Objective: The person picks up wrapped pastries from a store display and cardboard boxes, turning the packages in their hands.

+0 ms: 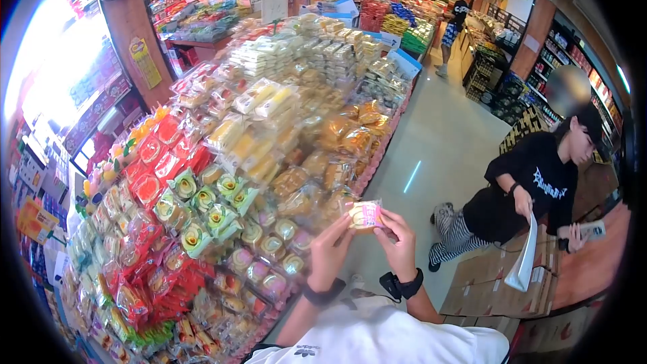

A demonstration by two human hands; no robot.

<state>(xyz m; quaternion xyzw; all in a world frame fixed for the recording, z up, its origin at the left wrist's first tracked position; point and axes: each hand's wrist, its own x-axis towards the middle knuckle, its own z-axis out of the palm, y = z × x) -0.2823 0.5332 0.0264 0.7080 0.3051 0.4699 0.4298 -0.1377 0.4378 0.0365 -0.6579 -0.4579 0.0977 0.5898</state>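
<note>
Since your left hand [329, 251] and right hand [401, 246] pinch the packet [364, 218] edgewise, print [366, 211] shows.
Lower centre; steadied both sides.

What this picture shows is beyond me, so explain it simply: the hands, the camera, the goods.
No machine here: a person works bare-handed, wearing the camera on the head. This single picture therefore looks forward and down past their own white shirt. Their left hand and right hand together hold a small wrapped packet. Beside them, the display is heaped with packaged goods, including red packets and green packets. Another person stands on the right.
</note>
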